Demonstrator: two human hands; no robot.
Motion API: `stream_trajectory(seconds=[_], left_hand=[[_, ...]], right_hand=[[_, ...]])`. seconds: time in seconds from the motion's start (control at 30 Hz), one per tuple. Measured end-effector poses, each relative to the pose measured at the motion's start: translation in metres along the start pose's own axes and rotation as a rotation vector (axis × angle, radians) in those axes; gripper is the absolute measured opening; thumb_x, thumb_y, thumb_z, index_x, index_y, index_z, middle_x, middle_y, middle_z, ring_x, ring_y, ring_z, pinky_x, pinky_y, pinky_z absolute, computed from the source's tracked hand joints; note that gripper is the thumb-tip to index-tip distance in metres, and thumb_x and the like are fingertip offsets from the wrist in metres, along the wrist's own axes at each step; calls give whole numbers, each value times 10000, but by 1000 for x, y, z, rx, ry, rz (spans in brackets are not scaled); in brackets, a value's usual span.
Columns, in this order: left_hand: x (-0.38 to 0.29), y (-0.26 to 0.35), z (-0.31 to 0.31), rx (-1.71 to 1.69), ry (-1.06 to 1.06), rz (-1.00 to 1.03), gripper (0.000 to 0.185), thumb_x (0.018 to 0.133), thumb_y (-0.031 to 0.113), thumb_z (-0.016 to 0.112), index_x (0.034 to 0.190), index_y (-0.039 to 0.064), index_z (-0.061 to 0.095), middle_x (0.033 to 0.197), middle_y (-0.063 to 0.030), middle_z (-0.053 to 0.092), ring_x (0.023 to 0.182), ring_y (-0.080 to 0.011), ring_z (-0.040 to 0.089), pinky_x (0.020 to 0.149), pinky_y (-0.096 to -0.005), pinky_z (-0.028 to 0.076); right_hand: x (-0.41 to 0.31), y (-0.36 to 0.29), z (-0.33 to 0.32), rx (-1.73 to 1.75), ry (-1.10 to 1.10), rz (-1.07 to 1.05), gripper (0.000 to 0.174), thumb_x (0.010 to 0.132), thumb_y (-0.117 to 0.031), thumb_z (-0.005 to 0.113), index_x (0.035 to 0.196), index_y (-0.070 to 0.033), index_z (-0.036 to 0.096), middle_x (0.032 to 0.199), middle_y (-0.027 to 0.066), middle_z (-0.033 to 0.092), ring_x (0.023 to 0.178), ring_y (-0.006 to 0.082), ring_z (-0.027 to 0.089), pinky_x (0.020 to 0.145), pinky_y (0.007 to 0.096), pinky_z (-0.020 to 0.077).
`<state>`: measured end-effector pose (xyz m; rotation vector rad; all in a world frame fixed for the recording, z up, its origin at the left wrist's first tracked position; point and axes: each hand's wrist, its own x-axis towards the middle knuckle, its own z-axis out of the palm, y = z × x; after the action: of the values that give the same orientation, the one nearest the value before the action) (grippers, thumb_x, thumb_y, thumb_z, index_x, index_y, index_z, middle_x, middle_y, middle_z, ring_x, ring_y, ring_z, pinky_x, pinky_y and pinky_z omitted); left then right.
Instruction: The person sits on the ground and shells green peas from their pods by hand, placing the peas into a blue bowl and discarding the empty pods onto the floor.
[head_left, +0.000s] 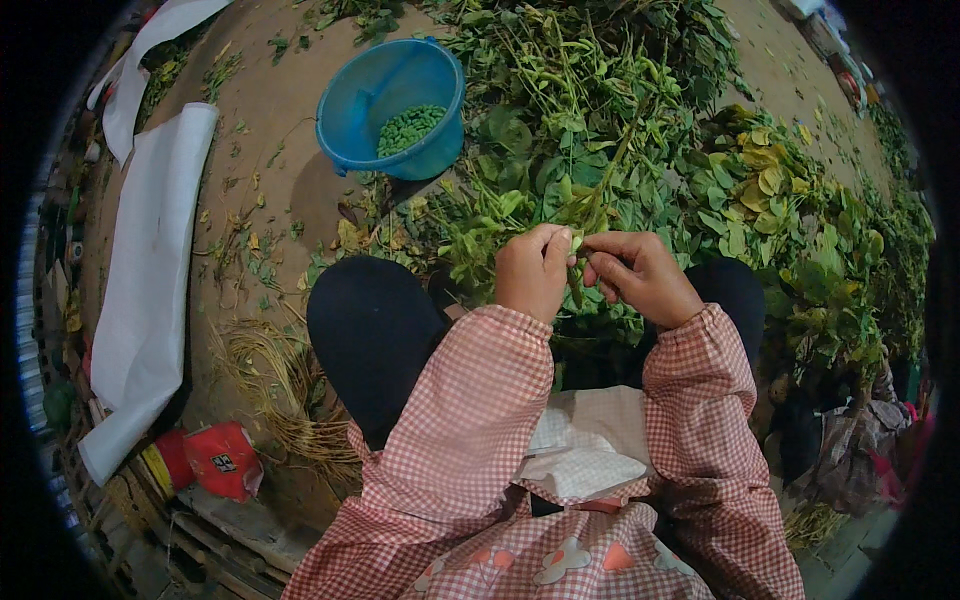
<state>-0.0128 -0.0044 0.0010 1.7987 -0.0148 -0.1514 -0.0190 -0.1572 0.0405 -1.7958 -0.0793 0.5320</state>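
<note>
My left hand (534, 266) and my right hand (637, 276) meet above my knees, fingertips nearly touching. Both pinch a small green bean pod (576, 244), mostly hidden by the fingers. From the hands a leafless-looking plant stalk (616, 166) runs up and away over a heap of cut bean plants (570, 82) with leaves and pods. Whether the pod is still joined to the stalk cannot be made out. Beyond my left hand stands a blue plastic basin (351, 112), its bottom partly covered with shelled green beans (411, 129).
Yellowing leafy stems (772, 187) lie to the right. On the left are a long white sheet (154, 255), a bundle of thin dry stalks (289, 390) and a red packet (223, 461). A crumpled plastic bag (859, 450) rests at lower right. Leaf scraps litter the floor.
</note>
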Motion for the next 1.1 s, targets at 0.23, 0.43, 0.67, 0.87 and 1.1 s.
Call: stream_trajectory(seconds=[0.23,0.43,0.67,0.87,1.1], left_hand=[[3,-10,-1,-317,-170,-176,291,900,221,457,974,-29,587,753,-30,616,628,-57,537,533,-198,421],[0,-11,2,-268,-214,-175,263,794,161,628,972,-27,579,804,-45,618,636,-66,542,546,-209,438],[-4,-1,4,231,-89,-88,253,679,103,674,912,23,615,779,-156,617,662,-252,613,602,-324,485],[-4,-4,-2,292,-116,133,201,698,96,651,888,36,627,732,-159,572,704,-294,581,637,-372,456],[1,-9,-5,28,-137,-27,301,731,104,664,1009,-2,615,721,-43,611,613,-81,539,559,-232,442]], right_hand=[[-3,-3,-4,45,10,1,176,847,-30,456,949,67,561,685,38,574,507,55,467,465,200,391],[-3,-3,-9,-204,60,32,196,816,-60,471,922,55,588,622,34,563,496,67,467,455,228,377],[0,7,-6,-161,82,57,238,796,-73,463,949,55,592,612,32,564,475,65,460,439,232,373],[1,6,-3,-99,98,70,247,800,-75,464,959,74,581,624,35,568,470,62,466,430,219,375],[0,3,-2,109,52,121,233,819,-69,459,969,70,569,654,35,565,470,59,450,416,202,352]])
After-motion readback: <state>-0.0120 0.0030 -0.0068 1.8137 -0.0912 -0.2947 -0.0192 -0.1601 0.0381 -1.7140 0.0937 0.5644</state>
